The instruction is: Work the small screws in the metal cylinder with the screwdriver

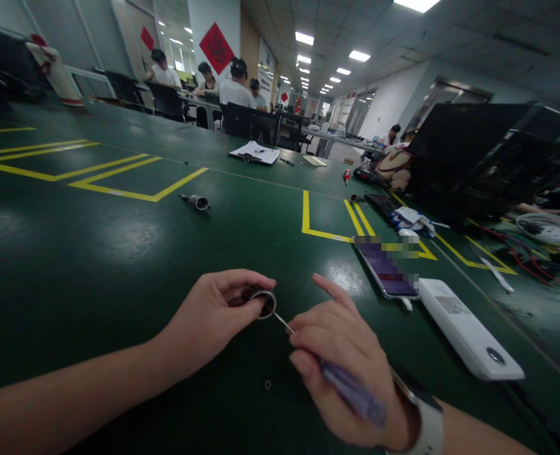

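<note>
My left hand point(216, 313) pinches a small round metal part point(263, 303) with a dark hollow, just above the green table point(119, 253). My right hand point(341, 370) is closed on a thin screwdriver with a translucent purple handle point(351, 392). Its metal shaft point(282, 322) points up and left, with its tip at or inside the opening of the part. My right index finger sticks out straight. A white watch band point(425, 423) is on my right wrist.
A phone point(387, 265) and a white power bank point(469, 335) lie right of my hands. A similar metal part point(195, 201) lies farther back. Cables point(540, 253) and a black case point(483, 158) fill the right side. Papers point(255, 152) lie far back; people sit at distant tables.
</note>
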`<state>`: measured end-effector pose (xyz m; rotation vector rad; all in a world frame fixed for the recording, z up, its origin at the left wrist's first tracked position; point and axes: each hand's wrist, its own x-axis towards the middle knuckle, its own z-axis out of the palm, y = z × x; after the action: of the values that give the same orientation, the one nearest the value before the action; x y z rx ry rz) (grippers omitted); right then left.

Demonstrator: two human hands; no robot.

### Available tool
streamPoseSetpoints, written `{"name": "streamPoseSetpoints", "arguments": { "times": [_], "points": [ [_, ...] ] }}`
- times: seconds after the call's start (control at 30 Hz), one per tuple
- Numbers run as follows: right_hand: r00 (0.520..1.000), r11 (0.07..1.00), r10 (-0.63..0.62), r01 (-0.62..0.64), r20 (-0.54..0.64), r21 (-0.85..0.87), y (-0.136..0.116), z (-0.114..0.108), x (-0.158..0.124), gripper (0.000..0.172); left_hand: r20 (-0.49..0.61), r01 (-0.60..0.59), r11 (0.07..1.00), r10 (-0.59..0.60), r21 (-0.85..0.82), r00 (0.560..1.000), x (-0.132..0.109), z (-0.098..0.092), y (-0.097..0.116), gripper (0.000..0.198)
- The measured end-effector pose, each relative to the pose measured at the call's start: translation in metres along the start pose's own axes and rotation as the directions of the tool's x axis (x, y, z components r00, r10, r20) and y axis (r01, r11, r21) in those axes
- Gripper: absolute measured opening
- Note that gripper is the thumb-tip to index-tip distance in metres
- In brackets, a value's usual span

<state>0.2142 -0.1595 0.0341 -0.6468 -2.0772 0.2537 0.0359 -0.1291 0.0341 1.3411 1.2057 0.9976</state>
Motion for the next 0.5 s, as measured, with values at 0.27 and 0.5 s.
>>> {"name": "streamPoseSetpoints", "arguments": {
  "times": [0.27, 0.5],
  "points": [
    [0.628, 0.239, 0.577, -0.741, 0.522, 0.627, 0.028, 0.001, 0.001, 0.024, -0.037, 0.065, 0.997, -0.066, -0.039, 0.997, 0.002, -0.009, 0.005, 0.029],
    [0.619, 0.365, 0.52, -0.784, 0.589, 0.501, 0.024, 0.001, 0.002, 0.025, -0.072, 0.044, 0.995, -0.05, -0.086, 0.996, 0.004, -0.008, 0.002, 0.025]
  ]
}}
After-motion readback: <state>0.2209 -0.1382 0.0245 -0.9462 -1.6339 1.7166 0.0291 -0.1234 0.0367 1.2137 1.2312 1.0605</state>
